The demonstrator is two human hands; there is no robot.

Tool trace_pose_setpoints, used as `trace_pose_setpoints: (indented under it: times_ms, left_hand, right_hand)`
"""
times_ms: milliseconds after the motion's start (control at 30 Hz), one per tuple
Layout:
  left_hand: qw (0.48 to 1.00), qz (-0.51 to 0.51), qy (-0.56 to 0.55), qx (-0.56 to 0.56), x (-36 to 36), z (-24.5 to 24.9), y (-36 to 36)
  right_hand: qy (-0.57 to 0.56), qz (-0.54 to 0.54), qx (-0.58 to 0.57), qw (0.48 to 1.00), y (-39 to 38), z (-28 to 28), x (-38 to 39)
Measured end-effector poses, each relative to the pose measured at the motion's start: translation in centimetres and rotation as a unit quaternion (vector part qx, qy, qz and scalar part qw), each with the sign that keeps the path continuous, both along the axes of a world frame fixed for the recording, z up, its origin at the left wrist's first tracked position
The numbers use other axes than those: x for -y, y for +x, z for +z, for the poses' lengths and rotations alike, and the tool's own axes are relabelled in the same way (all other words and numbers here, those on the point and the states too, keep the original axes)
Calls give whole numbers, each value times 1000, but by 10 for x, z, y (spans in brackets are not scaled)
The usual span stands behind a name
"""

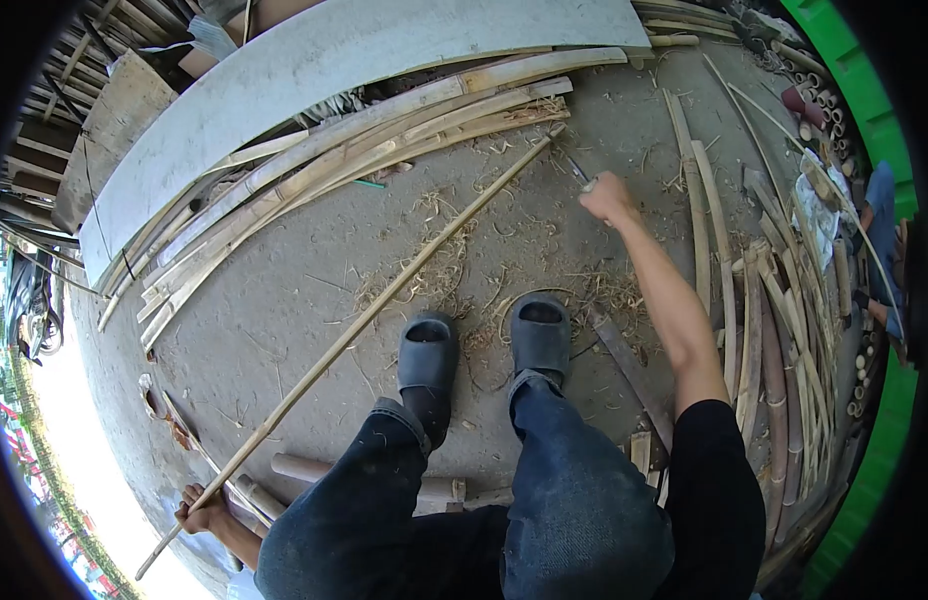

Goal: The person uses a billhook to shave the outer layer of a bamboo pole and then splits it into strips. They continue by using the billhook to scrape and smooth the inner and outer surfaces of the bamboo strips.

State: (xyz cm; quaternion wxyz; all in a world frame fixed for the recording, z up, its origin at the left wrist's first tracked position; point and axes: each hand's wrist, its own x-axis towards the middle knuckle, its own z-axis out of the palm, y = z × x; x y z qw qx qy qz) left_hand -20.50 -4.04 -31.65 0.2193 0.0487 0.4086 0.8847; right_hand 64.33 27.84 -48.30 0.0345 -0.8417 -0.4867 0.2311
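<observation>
My left hand (199,515), lower left, is fisted round a long bamboo strip (384,310) running diagonally to upper centre. My right hand (606,195) is clenched on a knife (576,168) beside its far tip. I'd hold the strip steady, blade shallow, cutting away from me.

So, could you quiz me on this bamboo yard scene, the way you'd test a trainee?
1. True or false: the left hand has its grip closed around the long bamboo strip.
2. Multiple choice: the right hand is A) resting on a knee, B) stretched forward, closed on a thin blade near the strip's far end, C) holding a hammer.
3. Short answer: what is on both feet?

Key: 1 true. 2 B. 3 grey slippers.
</observation>
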Motion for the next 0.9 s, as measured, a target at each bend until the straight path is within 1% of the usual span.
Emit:
trace_pose_setpoints:
  times_ms: [33, 67, 100, 200, 233, 267, 333, 400, 433, 467, 533, 600, 667, 700, 733, 767, 800, 867, 900]
  left_hand:
    - [1000, -8, 5, -1, 4, 2, -3]
    - [1000, -18, 11, -6, 5, 3, -6]
    - [999, -29, 15, -13, 3, 4, -5]
    - [997, -57, 40, -18, 0, 5, -8]
    - [996, -67, 49, -17, 1, 6, -9]
    - [995, -74, 59, -17, 1, 6, -10]
    - [993, -92, 76, -18, 3, 6, -12]
    - [990, -107, 95, -13, 6, 7, -15]
    - [988, -117, 100, -14, 7, 7, -16]
    - [986, -126, 112, -18, 7, 8, -17]
    - [980, -152, 125, -25, 4, 10, -17]
    - [973, -179, 147, -27, 3, 8, -18]
    - [957, -228, 176, -37, 4, 8, -21]
    - [947, -258, 186, -45, 5, 10, -23]
    - [920, -326, 202, -81, 5, 11, -27]
    - [1000, -16, 11, -22, -7, 41, 2]
    - [999, -27, 45, 1, -16, 51, 25]
    - [976, -150, 157, 29, 9, 28, -32]
    - [977, -149, 152, 30, 10, 24, -34]
  right_hand:
    - [-10, 65, -24, 998, -21, 7, 17]
    - [-17, 103, -45, 994, -46, 16, 40]
    - [-1, 124, -43, 991, -66, 15, 61]
    - [-37, 110, -50, 992, -67, 30, 56]
    - [-12, 74, -3, 997, -59, 23, 44]
    - [-9, 73, -1, 997, -48, 8, 28]
    - [-46, -2, -24, 999, -27, -14, 6]
    - [-19, 97, -54, 994, -58, -3, 11]
    - [-17, 170, -57, 984, -90, 25, 27]
    - [-13, 213, -81, 974, -105, 25, 37]
    - [-109, 182, -58, 975, -103, 52, 22]
    - [-54, 47, -12, 997, -41, -28, -18]
    - [-82, -53, 24, 995, 1, -21, -31]
    - [-76, -49, 23, 996, 4, -15, -43]
    - [-82, -37, 33, 995, 4, -13, -44]
    - [-89, -24, 46, 995, 1, -9, -43]
    - [-84, -18, 50, 995, -9, 9, -46]
    - [-59, 76, -20, 995, -59, 43, -25]
    - [-23, 111, -62, 992, -86, 48, -10]
